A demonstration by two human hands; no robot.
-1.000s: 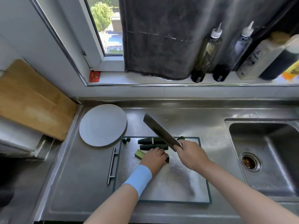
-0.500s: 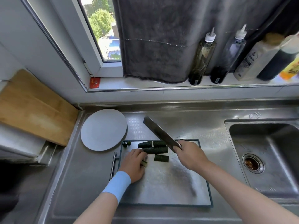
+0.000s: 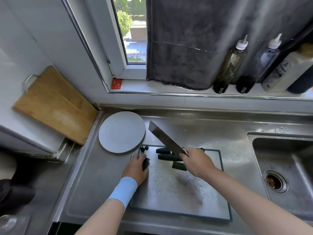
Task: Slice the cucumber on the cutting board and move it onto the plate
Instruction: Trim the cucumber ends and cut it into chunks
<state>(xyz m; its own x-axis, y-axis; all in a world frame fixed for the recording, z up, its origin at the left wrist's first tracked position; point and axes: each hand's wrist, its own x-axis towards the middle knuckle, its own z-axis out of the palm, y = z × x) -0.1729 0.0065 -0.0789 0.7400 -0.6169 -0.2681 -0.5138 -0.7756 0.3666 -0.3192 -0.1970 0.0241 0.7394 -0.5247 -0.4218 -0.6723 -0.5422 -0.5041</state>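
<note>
A steel cutting board (image 3: 179, 194) lies on the counter. My left hand (image 3: 136, 168) holds a dark cucumber piece (image 3: 145, 163) at the board's left edge, just below the grey plate (image 3: 122, 132). My right hand (image 3: 197, 162) grips a cleaver (image 3: 165, 139) by its handle, blade raised and pointing up-left over the board's far edge. Three cucumber pieces lie near the board's far edge: one (image 3: 163, 150) farthest, a second (image 3: 166, 157) below it, a third (image 3: 178, 166) nearest. Two small cucumber ends (image 3: 144, 148) sit at the board's far left corner.
A sink (image 3: 281, 168) with a drain lies to the right. A wooden board (image 3: 54, 104) leans at the left wall. Sauce bottles (image 3: 228, 65) stand on the window sill, beside a hanging dark towel (image 3: 186, 39).
My left hand left the cucumber pile and carried one piece leftward to the board's left edge, toward the plate. The right hand kept the cleaver raised in place.
</note>
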